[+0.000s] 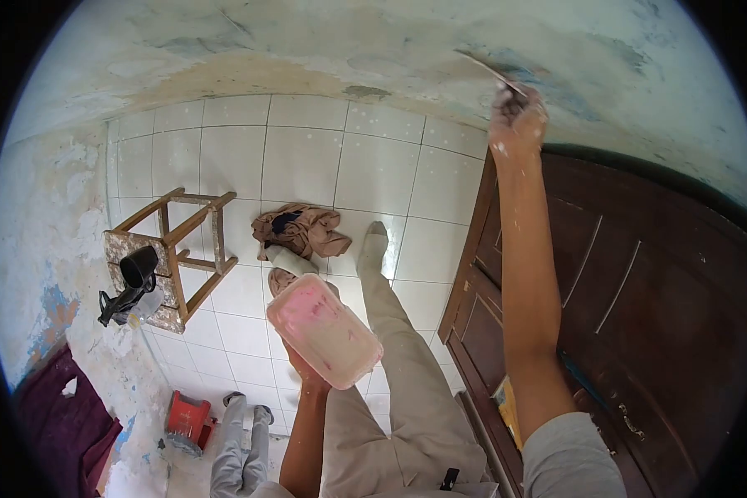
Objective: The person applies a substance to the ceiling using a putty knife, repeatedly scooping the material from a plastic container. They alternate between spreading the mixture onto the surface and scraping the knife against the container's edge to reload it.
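Note:
My right hand (519,116), dusted with white, is raised to the patchy wall (373,50) and closed round a flat scraper (488,70), whose thin blade lies at the wall surface. Lower down, my left hand (307,369) holds a pinkish plastic tub (324,332) from below and the side. Pink and whitish smears mark the inside of the tub. The fingers under it are mostly hidden.
A spattered wooden stool (174,257) at left bears a black cup (138,266). Brown cloth (307,231) lies on the tiles by my feet. Dark wooden furniture (622,274) stands at right. Another person's legs (241,448) and a red stool (189,422) are lower left.

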Motion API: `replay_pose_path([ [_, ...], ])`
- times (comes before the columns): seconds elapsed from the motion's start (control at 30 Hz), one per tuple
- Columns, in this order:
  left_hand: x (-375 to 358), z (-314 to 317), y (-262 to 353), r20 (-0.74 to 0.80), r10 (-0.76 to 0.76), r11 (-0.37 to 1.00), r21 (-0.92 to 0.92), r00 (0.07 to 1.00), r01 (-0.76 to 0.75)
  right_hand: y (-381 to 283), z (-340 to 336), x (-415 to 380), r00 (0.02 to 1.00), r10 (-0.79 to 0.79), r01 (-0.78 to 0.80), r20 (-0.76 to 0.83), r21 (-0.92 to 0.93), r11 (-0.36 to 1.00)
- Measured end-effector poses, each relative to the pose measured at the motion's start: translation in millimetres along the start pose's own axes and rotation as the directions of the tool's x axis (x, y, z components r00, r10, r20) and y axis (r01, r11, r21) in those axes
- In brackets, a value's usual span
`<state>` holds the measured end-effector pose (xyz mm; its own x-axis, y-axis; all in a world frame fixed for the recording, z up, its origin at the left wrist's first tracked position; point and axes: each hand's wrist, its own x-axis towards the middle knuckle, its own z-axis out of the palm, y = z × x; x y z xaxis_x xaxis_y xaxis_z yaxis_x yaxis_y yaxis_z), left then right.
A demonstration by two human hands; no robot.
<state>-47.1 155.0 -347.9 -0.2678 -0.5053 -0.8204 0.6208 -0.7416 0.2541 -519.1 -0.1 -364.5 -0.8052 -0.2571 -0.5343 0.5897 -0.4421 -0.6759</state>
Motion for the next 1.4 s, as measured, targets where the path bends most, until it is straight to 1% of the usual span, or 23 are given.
replay_pose_path([
  [0.03, -0.1, 3.1, -2.4, 0.015, -0.002, 1.000, -0.005, 1.000, 0.002, -5.8, -1.7, -10.9, 0.998, -0.057, 0.056, 0.018, 0.039, 0.998],
  [0.13, 4.1, 6.2, -9.4, 0.022, -0.005, 1.000, -0.027, 1.000, 0.006, 5.7, -13.1, -34.6, 0.982, -0.180, 0.183, -0.048, 0.063, 0.981],
  [0.17, 5.7, 5.0, -11.0, 0.011, 0.001, 1.000, -0.023, 1.000, 0.000, 18.3, -28.0, -26.0, 0.987, -0.162, 0.162, -0.001, -0.050, 0.986],
  [0.23, 10.1, 2.0, -13.0, -0.008, 0.013, 1.000, -0.011, 1.000, -0.013, 59.5, -72.4, 8.3, 0.990, -0.112, 0.130, 0.084, -0.272, 0.953],
  [0.3, 10.0, 19.1, -9.3, 0.080, -0.012, 0.997, -0.073, 0.997, 0.018, 91.3, -83.2, 28.2, 0.986, 0.161, -0.127, 0.044, -0.420, 0.898],
  [0.33, 9.3, 24.6, -8.5, 0.122, -0.021, 0.994, -0.105, 0.992, 0.034, 98.2, -78.2, 28.7, 0.979, 0.201, -0.177, 0.019, -0.403, 0.898],
  [0.4, 11.0, 12.9, -8.8, 0.055, -0.029, 0.995, -0.092, 0.998, 0.034, 104.9, -65.7, 27.4, 0.959, 0.282, -0.274, -0.031, -0.365, 0.890],
  [0.43, 12.5, 5.5, -8.2, 0.022, -0.032, 0.996, -0.085, 0.999, 0.034, 103.9, -62.7, 34.1, 0.954, 0.299, -0.274, 0.021, -0.344, 0.898],
  [0.5, 15.2, -7.1, -8.0, -0.004, 0.003, 1.000, -0.015, 1.000, -0.003, 94.5, -57.6, 52.4, 0.937, 0.325, -0.275, 0.127, -0.305, 0.912],
  [0.53, 15.7, -9.4, -8.5, -0.015, 0.020, 1.000, 0.018, 1.000, -0.020, 84.4, -49.5, 55.7, 0.949, 0.306, -0.282, 0.076, -0.228, 0.932],
  [0.63, 15.2, -2.8, -5.8, 0.040, -0.038, 0.997, -0.064, 0.998, 0.040, 36.7, -12.7, 18.8, 0.990, 0.138, -0.130, 0.035, -0.162, 0.978],
  [0.7, 15.3, -4.8, -5.1, 0.029, -0.037, 0.999, -0.038, 0.999, 0.038, 5.6, -2.3, -18.0, 0.989, 0.041, -0.016, 0.145, -0.169, 0.985],
  [0.8, 18.1, 2.5, -1.4, 0.052, -0.056, 0.997, -0.054, 0.997, 0.059, -13.6, -6.9, -71.1, 0.975, -0.048, 0.061, 0.216, -0.055, 0.997],
  [0.83, 19.2, 5.1, -1.5, 0.064, -0.066, 0.995, -0.068, 0.996, 0.071, -11.5, -11.0, -77.3, 0.974, -0.046, 0.055, 0.220, -0.035, 0.998],
  [0.9, 21.7, 2.9, -0.6, 0.034, -0.056, 0.996, -0.061, 0.998, 0.058, 4.9, -29.9, -80.6, 0.975, -0.040, 0.040, 0.219, 0.007, 0.999],
  [0.93, 23.1, 0.3, 0.6, 0.017, -0.051, 0.997, -0.053, 0.999, 0.052, 20.8, -47.9, -66.1, 0.961, -0.022, 0.019, 0.275, 0.015, 1.000],
  [1.03, 26.2, 1.3, 5.0, 0.083, -0.018, 1.000, 0.002, 0.996, 0.018, 67.0, -74.4, -18.8, 0.904, 0.107, -0.144, 0.414, 0.060, 0.988],
  [1.13, 35.0, -26.4, 4.0, -0.036, -0.021, 1.000, 0.019, 0.999, 0.021, 123.3, -102.0, 53.6, 0.874, 0.183, -0.225, 0.451, 0.041, 0.973],
  [1.27, 46.1, -29.0, 5.9, -0.032, -0.024, 1.000, -0.010, 0.999, 0.024, 182.4, -132.1, 95.9, 0.929, 0.260, -0.270, 0.262, 0.002, 0.963],
  [1.33, 52.3, -39.0, 4.9, -0.039, -0.006, 1.000, 0.014, 0.999, 0.007, 204.7, -151.5, 107.1, 0.942, 0.290, -0.291, 0.171, -0.020, 0.957],
  [1.37, 57.1, -40.4, 5.2, -0.032, -0.016, 1.000, -0.013, 0.999, 0.015, 212.6, -158.5, 110.1, 0.945, 0.305, -0.303, 0.123, -0.033, 0.952],
  [1.4, 60.5, -41.2, 6.2, -0.026, -0.025, 0.999, -0.040, 0.999, 0.024, 218.6, -167.5, 110.1, 0.943, 0.328, -0.319, 0.061, -0.124, 0.940],
])
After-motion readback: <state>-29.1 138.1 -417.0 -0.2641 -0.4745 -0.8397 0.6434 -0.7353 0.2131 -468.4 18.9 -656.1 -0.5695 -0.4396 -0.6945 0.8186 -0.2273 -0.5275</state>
